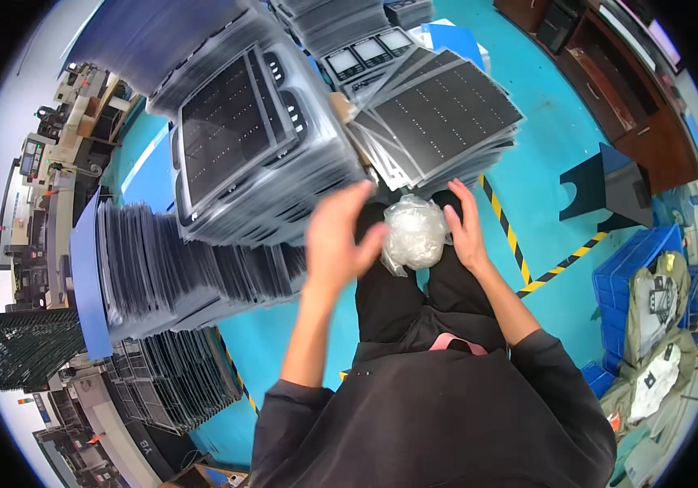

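Observation:
A crumpled ball of clear plastic wrap [414, 233] rests at my thighs, near the knees. Just left of it is my left hand [339, 233], slightly blurred, with thumb and fingers apart and nothing in them. On the other side my right hand [464, 230] is open, its fingertips at the ball's edge; whether they press on it I cannot tell. Beyond my knees lies a fanned stack of black panels with rows of small light dots [447, 110]. Left of that stands a tall stack of clear plastic trays [272, 191] with dark panels on top.
Many thin sheets stand upright [146, 268] at the left, above black wire racks [170, 378]. A blue crate [621, 285] and a dark folded stand [609, 187] are at the right. Yellow-black tape [512, 236] marks the turquoise floor. A brown cabinet [609, 89] stands at the far right.

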The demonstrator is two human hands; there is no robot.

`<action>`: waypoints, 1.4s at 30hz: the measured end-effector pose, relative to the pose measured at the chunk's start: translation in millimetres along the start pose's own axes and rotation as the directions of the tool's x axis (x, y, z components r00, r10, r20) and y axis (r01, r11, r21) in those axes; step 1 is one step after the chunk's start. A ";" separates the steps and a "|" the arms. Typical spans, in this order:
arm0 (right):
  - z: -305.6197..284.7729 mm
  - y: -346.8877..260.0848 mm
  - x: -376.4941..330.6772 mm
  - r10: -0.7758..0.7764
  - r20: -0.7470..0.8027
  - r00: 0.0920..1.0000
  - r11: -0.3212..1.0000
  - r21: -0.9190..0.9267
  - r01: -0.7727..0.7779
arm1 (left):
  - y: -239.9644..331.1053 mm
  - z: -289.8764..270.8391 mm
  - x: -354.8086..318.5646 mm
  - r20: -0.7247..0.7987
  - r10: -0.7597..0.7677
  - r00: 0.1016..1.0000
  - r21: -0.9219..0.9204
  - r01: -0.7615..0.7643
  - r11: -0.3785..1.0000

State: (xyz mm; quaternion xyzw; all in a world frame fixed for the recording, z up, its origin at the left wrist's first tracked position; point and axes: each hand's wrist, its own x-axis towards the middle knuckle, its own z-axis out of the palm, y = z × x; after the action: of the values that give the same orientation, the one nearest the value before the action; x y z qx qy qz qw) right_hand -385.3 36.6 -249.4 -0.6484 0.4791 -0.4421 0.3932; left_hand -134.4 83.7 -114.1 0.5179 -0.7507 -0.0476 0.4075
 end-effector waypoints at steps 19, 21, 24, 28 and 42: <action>-0.1 -54.7 -1.9 -0.011 0.098 0.995 0.988 0.151 -0.004 | -107.7 -135.2 107.3 0.386 -0.321 0.865 0.249 0.237 0.939; 3.7 -59.0 0.1 -0.014 0.101 0.995 0.985 0.171 -0.004 | -109.7 -136.2 107.8 0.393 -0.327 0.860 0.235 0.249 0.939; 7.0 -61.1 2.3 -0.006 0.110 0.994 0.983 0.186 -0.015 | -111.7 -136.1 108.4 0.386 -0.332 0.861 0.230 0.258 0.938; 11.0 -65.7 -0.3 -0.036 0.125 0.991 0.985 0.169 0.015 | -115.7 -147.1 103.9 0.354 -0.323 0.878 0.265 0.237 0.935; 11.3 -52.9 -9.2 0.013 0.165 0.986 0.993 0.116 -0.033 | -94.1 -134.2 96.3 0.211 -0.239 0.948 0.053 0.233 0.971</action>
State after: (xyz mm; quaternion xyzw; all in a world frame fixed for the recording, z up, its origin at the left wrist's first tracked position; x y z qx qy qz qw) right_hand -361.5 58.7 -205.2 -0.6524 0.4255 -0.4104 0.4742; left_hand 11.1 8.9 -17.3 0.6011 -0.7238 -0.1415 0.3078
